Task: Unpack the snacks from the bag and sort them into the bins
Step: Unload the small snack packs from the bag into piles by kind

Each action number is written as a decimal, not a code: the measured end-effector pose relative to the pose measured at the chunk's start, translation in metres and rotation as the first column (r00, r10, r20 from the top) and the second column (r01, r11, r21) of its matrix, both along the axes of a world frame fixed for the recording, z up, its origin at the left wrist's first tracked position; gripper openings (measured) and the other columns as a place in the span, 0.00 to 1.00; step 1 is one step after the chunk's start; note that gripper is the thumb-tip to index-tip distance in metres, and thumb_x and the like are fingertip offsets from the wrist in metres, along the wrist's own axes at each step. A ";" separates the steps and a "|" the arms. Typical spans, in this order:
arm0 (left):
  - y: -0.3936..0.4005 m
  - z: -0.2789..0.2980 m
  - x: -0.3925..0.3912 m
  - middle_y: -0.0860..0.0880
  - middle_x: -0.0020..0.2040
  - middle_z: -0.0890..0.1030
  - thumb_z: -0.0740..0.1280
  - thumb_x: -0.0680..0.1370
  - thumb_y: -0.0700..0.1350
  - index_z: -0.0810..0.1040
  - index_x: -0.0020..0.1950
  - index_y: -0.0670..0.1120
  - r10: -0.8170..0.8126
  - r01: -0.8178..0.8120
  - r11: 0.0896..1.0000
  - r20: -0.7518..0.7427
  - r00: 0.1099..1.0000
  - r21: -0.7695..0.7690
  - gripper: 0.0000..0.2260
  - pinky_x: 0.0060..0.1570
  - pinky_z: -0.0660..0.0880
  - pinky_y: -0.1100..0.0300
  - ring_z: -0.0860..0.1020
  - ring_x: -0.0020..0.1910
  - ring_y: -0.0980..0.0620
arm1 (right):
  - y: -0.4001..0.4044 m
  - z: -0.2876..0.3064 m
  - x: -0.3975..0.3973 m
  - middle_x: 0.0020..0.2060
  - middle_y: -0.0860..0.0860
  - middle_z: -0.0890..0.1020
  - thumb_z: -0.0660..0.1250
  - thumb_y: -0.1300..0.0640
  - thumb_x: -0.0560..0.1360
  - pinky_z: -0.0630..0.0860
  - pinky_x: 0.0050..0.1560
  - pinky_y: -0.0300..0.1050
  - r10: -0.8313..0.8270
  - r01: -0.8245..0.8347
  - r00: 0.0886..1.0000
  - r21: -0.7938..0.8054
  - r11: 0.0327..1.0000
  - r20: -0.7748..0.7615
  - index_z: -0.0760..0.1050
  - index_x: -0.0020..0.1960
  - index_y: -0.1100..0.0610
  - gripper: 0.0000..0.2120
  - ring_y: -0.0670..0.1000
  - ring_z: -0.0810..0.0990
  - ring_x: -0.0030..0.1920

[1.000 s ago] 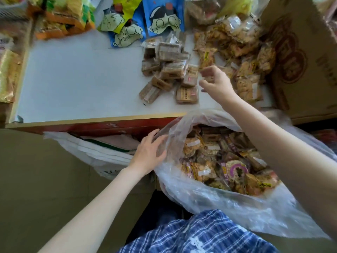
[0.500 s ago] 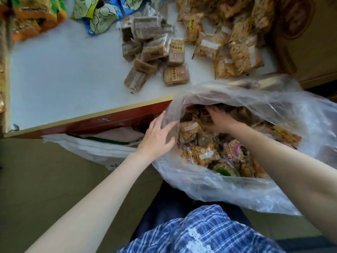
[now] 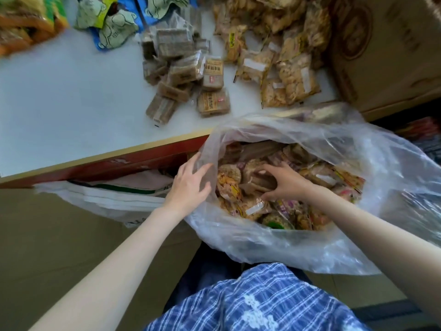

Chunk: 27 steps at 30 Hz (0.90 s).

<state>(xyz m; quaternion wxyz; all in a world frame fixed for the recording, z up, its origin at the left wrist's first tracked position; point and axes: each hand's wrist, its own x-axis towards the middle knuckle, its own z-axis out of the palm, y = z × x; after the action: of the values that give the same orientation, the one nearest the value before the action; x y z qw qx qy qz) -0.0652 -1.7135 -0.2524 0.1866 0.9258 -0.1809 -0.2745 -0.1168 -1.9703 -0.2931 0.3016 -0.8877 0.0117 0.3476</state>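
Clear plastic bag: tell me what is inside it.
The clear plastic bag holds many wrapped snack packets, and the right hand grips one. Packets deeper down are covered by those on top.

Both forearms bare, reaching forward and down. Left hand (image 3: 191, 185) palm down, fingers straight and slightly spread, fingertips pressing against thin plastic. Right hand (image 3: 284, 182) angled inward toward the left, fingers curled, gripping a brownish packet (image 3: 259, 181); thumb on the near side.
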 end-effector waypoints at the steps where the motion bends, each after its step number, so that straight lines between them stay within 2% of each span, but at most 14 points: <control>1: 0.000 0.002 0.000 0.47 0.76 0.55 0.61 0.79 0.44 0.67 0.72 0.49 0.034 -0.034 0.999 0.014 0.999 -0.026 0.21 0.71 0.57 0.51 0.54 0.74 0.46 | -0.001 0.014 0.004 0.64 0.51 0.73 0.75 0.49 0.67 0.64 0.54 0.41 -0.024 0.023 0.999 0.031 0.999 0.038 0.63 0.70 0.50 0.35 0.54 0.64 0.64; 3: 0.000 0.006 0.002 0.46 0.74 0.60 0.62 0.78 0.42 0.70 0.69 0.47 0.116 -0.111 0.991 0.061 0.991 -0.078 0.19 0.69 0.60 0.51 0.58 0.73 0.46 | 0.000 0.044 0.020 0.59 0.49 0.75 0.76 0.52 0.67 0.64 0.53 0.36 -0.114 0.093 0.985 0.155 0.983 0.129 0.65 0.67 0.51 0.33 0.51 0.69 0.62; 6: 0.006 0.010 0.006 0.44 0.72 0.64 0.64 0.77 0.39 0.73 0.67 0.44 0.186 -0.175 0.980 0.129 0.974 -0.094 0.18 0.68 0.62 0.50 0.62 0.71 0.44 | 0.012 0.086 0.058 0.56 0.46 0.73 0.75 0.55 0.68 0.69 0.51 0.26 -0.258 0.184 0.950 0.351 0.918 0.178 0.66 0.63 0.53 0.28 0.45 0.74 0.57; 7: 0.009 0.012 0.007 0.44 0.71 0.65 0.65 0.76 0.39 0.73 0.66 0.43 0.198 -0.187 0.978 0.141 0.970 -0.090 0.18 0.68 0.63 0.49 0.63 0.70 0.43 | 0.017 0.095 0.072 0.56 0.46 0.73 0.75 0.55 0.69 0.71 0.49 0.28 -0.298 0.213 0.935 0.368 0.905 0.192 0.66 0.62 0.54 0.27 0.45 0.75 0.54; 10: 0.018 0.018 0.008 0.43 0.71 0.66 0.66 0.76 0.39 0.74 0.65 0.43 0.256 -0.245 0.966 0.158 0.954 -0.087 0.17 0.66 0.66 0.47 0.64 0.69 0.41 | 0.035 0.107 0.121 0.54 0.50 0.75 0.74 0.50 0.70 0.76 0.47 0.45 -0.450 0.337 0.841 0.361 0.870 0.300 0.66 0.60 0.57 0.26 0.51 0.77 0.50; 12: 0.024 0.022 0.009 0.43 0.71 0.66 0.65 0.76 0.39 0.74 0.65 0.43 0.275 -0.262 0.961 0.169 0.947 -0.092 0.18 0.66 0.66 0.48 0.64 0.68 0.42 | 0.049 0.112 0.156 0.51 0.50 0.74 0.73 0.50 0.70 0.74 0.47 0.46 -0.496 0.385 0.785 0.335 0.860 0.371 0.66 0.59 0.57 0.24 0.52 0.76 0.51; 14: 0.031 0.026 0.010 0.44 0.71 0.64 0.64 0.76 0.39 0.73 0.67 0.44 0.289 -0.276 0.956 0.179 0.940 -0.094 0.18 0.67 0.65 0.50 0.63 0.69 0.44 | 0.064 0.115 0.187 0.54 0.52 0.73 0.72 0.54 0.71 0.71 0.50 0.41 -0.468 0.384 0.757 0.270 0.883 0.456 0.68 0.59 0.58 0.21 0.52 0.74 0.54; 17: 0.041 0.027 0.009 0.46 0.72 0.62 0.62 0.78 0.40 0.71 0.68 0.45 0.326 -0.312 0.945 0.171 0.930 -0.103 0.18 0.68 0.63 0.53 0.61 0.70 0.47 | 0.088 0.110 0.218 0.63 0.56 0.66 0.70 0.56 0.73 0.68 0.61 0.38 -0.393 0.336 0.732 0.207 0.919 0.557 0.71 0.59 0.59 0.17 0.54 0.69 0.63; 20: 0.047 0.025 0.007 0.47 0.73 0.61 0.61 0.78 0.40 0.70 0.69 0.46 0.325 -0.314 0.945 0.153 0.933 -0.092 0.18 0.69 0.61 0.53 0.60 0.71 0.48 | 0.104 0.104 0.231 0.70 0.58 0.59 0.68 0.56 0.75 0.60 0.67 0.37 -0.324 0.258 0.774 0.197 0.946 0.544 0.71 0.65 0.59 0.21 0.56 0.64 0.69; 24: 0.052 0.020 0.005 0.46 0.73 0.61 0.60 0.79 0.40 0.70 0.69 0.46 0.314 -0.305 0.949 0.143 0.939 -0.083 0.18 0.69 0.60 0.54 0.59 0.71 0.48 | 0.108 0.099 0.237 0.75 0.58 0.50 0.65 0.60 0.76 0.56 0.73 0.48 -0.117 0.099 0.857 0.061 0.993 0.502 0.68 0.70 0.51 0.23 0.60 0.55 0.74; 27: 0.049 0.017 0.005 0.47 0.73 0.60 0.61 0.79 0.41 0.69 0.69 0.46 0.299 -0.290 0.953 0.125 0.946 -0.081 0.18 0.70 0.59 0.53 0.58 0.72 0.49 | 0.101 0.100 0.225 0.75 0.57 0.51 0.61 0.61 0.77 0.53 0.72 0.55 -0.138 0.129 0.829 0.056 0.990 0.541 0.67 0.71 0.48 0.23 0.63 0.51 0.73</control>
<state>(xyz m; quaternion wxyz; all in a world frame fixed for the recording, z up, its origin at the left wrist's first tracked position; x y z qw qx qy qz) -0.0599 -1.6642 -0.2353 0.2410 0.9528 -0.0612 -0.1742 0.1083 -1.8689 -0.1928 0.3235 -0.9442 -0.0153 0.0598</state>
